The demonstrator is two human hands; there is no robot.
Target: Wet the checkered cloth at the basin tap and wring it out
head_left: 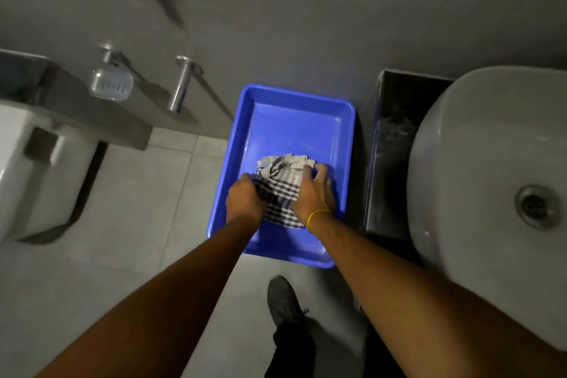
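The checkered cloth [280,190] lay bunched in the blue tray [277,101] on the floor, our left hand [244,196] and right hand [313,193] both gripping it. The basin [478,144] stood to our right, no tap visible; wetting and wringing seemingly remained.

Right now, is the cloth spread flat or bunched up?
Bunched up. The cloth lies crumpled over the blue tray, gathered between the left hand and right hand.

The cloth [280,190] was grey-and-white checked, the tray [294,120] bright blue, the wristband [317,215] yellow, the basin [478,163] white.
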